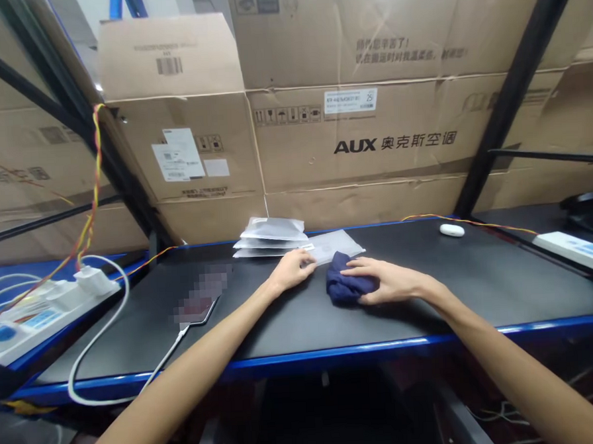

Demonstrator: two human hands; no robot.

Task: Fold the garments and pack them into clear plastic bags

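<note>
My right hand grips a bunched dark navy cloth on the black tabletop, thumb and fingers around its right side. My left hand rests a little to the left of the cloth, its fingers curled. Its fingertips are at the left edge of a flat translucent plastic bag, and what they hold, if anything, is hidden. Right behind that hand lies a stack of several similar translucent bags.
A phone, partly blurred, lies at left on a white charging cable. Power strips sit at the far left and right. A small white case is near the back. Large cardboard boxes wall the rear.
</note>
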